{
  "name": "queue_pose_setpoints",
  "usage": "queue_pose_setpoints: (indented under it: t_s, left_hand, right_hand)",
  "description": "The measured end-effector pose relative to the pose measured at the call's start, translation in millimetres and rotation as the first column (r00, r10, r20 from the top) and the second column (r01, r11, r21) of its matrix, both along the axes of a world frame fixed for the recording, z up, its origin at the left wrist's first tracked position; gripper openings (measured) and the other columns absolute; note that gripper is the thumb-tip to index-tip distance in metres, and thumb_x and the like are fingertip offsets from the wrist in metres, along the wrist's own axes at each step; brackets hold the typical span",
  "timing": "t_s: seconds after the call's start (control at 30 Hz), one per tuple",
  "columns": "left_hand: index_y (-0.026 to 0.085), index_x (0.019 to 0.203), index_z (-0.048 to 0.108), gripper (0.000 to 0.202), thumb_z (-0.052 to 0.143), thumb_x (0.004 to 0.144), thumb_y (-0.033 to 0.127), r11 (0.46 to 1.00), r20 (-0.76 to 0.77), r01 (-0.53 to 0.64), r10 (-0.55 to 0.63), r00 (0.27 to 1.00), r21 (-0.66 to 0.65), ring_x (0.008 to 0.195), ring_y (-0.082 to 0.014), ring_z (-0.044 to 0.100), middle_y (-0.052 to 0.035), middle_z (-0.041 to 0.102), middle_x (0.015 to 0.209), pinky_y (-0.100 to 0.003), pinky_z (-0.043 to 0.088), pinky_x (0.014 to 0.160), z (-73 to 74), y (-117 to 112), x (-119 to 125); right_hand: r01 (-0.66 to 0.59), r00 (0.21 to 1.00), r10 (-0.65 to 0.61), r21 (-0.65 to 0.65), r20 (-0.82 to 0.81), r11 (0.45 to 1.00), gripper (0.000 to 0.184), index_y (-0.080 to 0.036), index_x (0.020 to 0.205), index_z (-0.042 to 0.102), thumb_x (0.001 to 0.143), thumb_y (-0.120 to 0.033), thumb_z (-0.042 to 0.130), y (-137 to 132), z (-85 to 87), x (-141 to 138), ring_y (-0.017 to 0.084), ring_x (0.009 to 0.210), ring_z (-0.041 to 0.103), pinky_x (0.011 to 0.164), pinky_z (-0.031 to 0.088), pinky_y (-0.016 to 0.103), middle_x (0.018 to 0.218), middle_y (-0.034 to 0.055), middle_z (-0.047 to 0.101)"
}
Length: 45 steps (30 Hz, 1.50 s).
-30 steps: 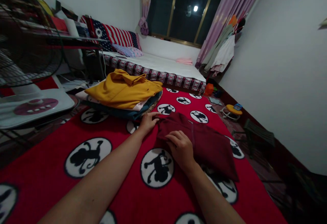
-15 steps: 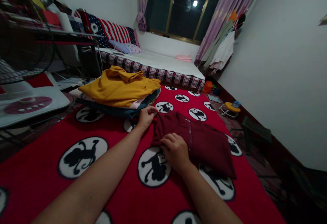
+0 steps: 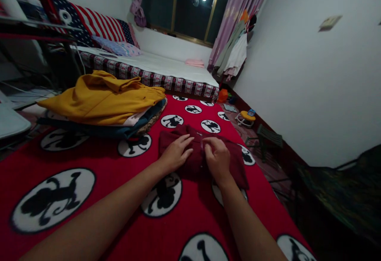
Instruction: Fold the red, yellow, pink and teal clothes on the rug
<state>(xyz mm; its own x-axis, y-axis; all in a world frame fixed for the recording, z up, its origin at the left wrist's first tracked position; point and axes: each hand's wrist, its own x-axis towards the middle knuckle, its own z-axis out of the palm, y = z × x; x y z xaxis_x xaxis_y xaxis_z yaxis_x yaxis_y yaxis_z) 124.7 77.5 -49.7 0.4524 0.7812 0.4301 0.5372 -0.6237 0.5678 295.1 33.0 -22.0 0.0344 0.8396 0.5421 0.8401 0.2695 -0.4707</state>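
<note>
Maroon top (image 3: 194, 163) lies folded flat on the red blanket (image 3: 196, 211), in the middle of the scene, with its short zip (image 3: 201, 147) running from far to near between the two hands. The left hand (image 3: 177, 153) rests palm down on the top's left part, its fingers a little spread and holding nothing that shows. The right hand (image 3: 218, 155) is on the top just right of the zip, fingers bent and thumb close to them; whether it pinches any cloth I cannot tell.

To the left and farther off, well apart from the top, is a pile on the blanket: a mustard garment (image 3: 110, 100) uppermost, a pale pink edge (image 3: 135, 118) and dark teal cloth (image 3: 89, 130) under it, and brown patterned cloth (image 3: 151, 120) at its right side. White circles with black monkey figures dot the blanket.

Beyond the blanket's far end stands a bed (image 3: 166, 68) with a pillow (image 3: 119, 47) toward the left and a folded pink cloth (image 3: 195, 62) toward the right. On the floor to the right are a yellow stool (image 3: 247, 116) and, nearer, a dark green stool (image 3: 269, 136).
</note>
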Motion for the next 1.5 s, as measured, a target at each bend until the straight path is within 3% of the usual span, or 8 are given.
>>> queue_pose_setpoints:
  t_s: [0.2, 0.5, 0.67, 0.77, 0.87, 1.13, 1.3, 1.5]
  left_hand:
    - [0.034, 0.139, 0.042, 0.046, 0.038, 0.094, 0.044, 1.0, -0.291, -0.017, 0.022, 0.957, 0.019, 0.143, -0.0243, 0.019, -0.0009, 0.029, 0.153, -0.051, 0.017, 0.114, -16.4, 10.5, 2.6]
    - [0.02, 0.142, 0.04, 0.052, 0.035, 0.095, 0.041, 0.999, -0.425, -0.024, 0.041, 0.904, 0.047, 0.141, -0.0243, 0.026, -0.0078, 0.029, 0.153, -0.042, 0.024, 0.113, -15.7, -3.8, -31.3]
    - [0.014, 0.116, 0.063, 0.04, 0.051, 0.087, 0.039, 0.955, -0.527, -0.262, 0.295, 0.797, 0.14, 0.119, -0.0312, 0.052, -0.0183, 0.054, 0.132, -0.041, 0.042, 0.098, 7.5, -2.4, -51.3]
    - [0.011, 0.111, 0.063, 0.045, 0.055, 0.083, 0.045, 0.889, -0.568, -0.421, 0.442, 0.694, 0.178, 0.102, -0.0349, 0.061, -0.0207, 0.066, 0.106, -0.043, 0.047, 0.086, 24.7, -3.1, -51.8]
    - [0.012, 0.116, 0.058, 0.05, 0.057, 0.081, 0.047, 0.881, -0.589, -0.456, 0.436, 0.681, 0.125, 0.094, -0.0366, 0.064, -0.0193, 0.069, 0.096, -0.043, 0.049, 0.078, 33.2, -7.3, -49.9]
    - [0.023, 0.124, 0.049, 0.054, 0.066, 0.075, 0.036, 0.874, -0.505, -0.482, 0.386, 0.772, -0.068, 0.097, -0.0333, 0.065, -0.0131, 0.069, 0.105, -0.038, 0.049, 0.077, 31.8, -20.4, -53.1]
    - [0.019, 0.113, 0.057, 0.044, 0.067, 0.071, 0.022, 0.88, -0.241, -0.456, 0.417, 0.876, -0.135, 0.088, -0.0249, 0.067, -0.0077, 0.07, 0.097, -0.031, 0.049, 0.076, 30.8, -20.8, -53.6]
    - [0.018, 0.097, 0.064, 0.032, 0.069, 0.065, 0.018, 0.87, 0.039, -0.436, 0.456, 0.889, -0.231, 0.071, -0.0189, 0.065, -0.0018, 0.069, 0.078, -0.028, 0.05, 0.07, 30.7, -16.9, -56.2]
  right_hand:
    - [0.186, 0.94, -0.059, -0.359, 0.336, 0.915, 0.046, -0.026, 0.137, 0.045, 0.094, -0.038, 0.038, 29.6, -27.3, 41.0, 0.025, 0.139, 0.025, 0.111, 0.018, 0.054, 0.149, 0.0038, 0.036]
    - [0.256, 0.905, -0.171, -0.178, 0.389, 0.95, 0.039, -0.018, 0.127, 0.055, 0.094, -0.029, 0.037, -15.7, -24.5, 61.7, 0.023, 0.128, 0.043, 0.107, 0.031, 0.042, 0.14, 0.0099, 0.047]
    - [0.585, 0.745, -0.466, -0.131, 0.477, 0.8, 0.054, -0.012, 0.129, 0.049, 0.086, -0.044, 0.053, -34.3, -12.4, 89.3, 0.033, 0.115, 0.052, 0.088, 0.044, 0.042, 0.128, 0.0204, 0.054]
    - [0.641, 0.747, -0.478, -0.311, 0.462, 0.702, 0.061, -0.013, 0.127, 0.048, 0.083, -0.054, 0.054, -33.1, -2.7, 95.1, 0.033, 0.099, 0.062, 0.079, 0.047, 0.04, 0.107, 0.0185, 0.065]
    - [0.629, 0.774, -0.473, -0.418, 0.421, 0.655, 0.061, -0.016, 0.125, 0.05, 0.081, -0.056, 0.054, -29.7, 2.5, 95.5, 0.033, 0.096, 0.065, 0.076, 0.048, 0.041, 0.105, 0.0176, 0.067]
    - [0.553, 0.833, -0.483, -0.433, 0.272, 0.711, 0.071, -0.013, 0.134, 0.045, 0.076, -0.047, 0.064, -27.9, -1.9, 99.9, 0.032, 0.113, 0.058, 0.087, 0.046, 0.039, 0.122, 0.0178, 0.061]
    - [0.531, 0.847, -0.489, -0.379, 0.209, 0.758, 0.057, -0.015, 0.125, 0.055, 0.073, -0.035, 0.066, -25.3, -6.8, 103.5, 0.029, 0.109, 0.061, 0.087, 0.047, 0.036, 0.118, 0.0141, 0.065]
    - [0.433, 0.895, -0.444, -0.339, 0.048, 0.835, 0.051, -0.012, 0.118, 0.06, 0.07, -0.026, 0.067, -20.4, -17.5, 116.3, 0.027, 0.107, 0.061, 0.089, 0.046, 0.036, 0.117, 0.0147, 0.065]
